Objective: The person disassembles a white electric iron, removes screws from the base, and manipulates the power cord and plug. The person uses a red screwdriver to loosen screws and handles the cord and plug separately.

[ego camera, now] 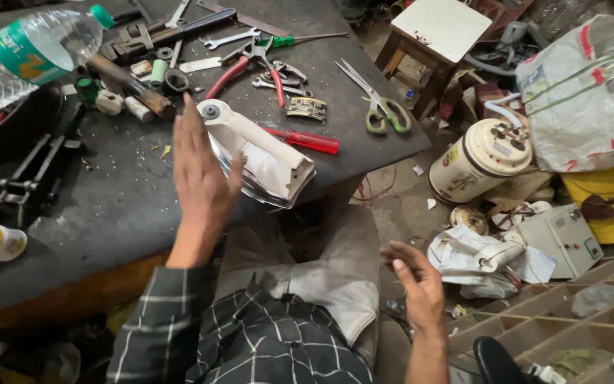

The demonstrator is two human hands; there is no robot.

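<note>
Left hand (200, 167): fingers spread, resting against white metal-soled clothes iron (268, 160) | right hand (417, 284): loose, empty | iron likely heavy, rigid; grip handle.

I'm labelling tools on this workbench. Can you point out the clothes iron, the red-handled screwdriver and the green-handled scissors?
clothes iron (261, 160), head view, on its white upper body.
red-handled screwdriver (312, 140), head view, on the red handle.
green-handled scissors (386, 116), head view, on the green finger loops.
</note>
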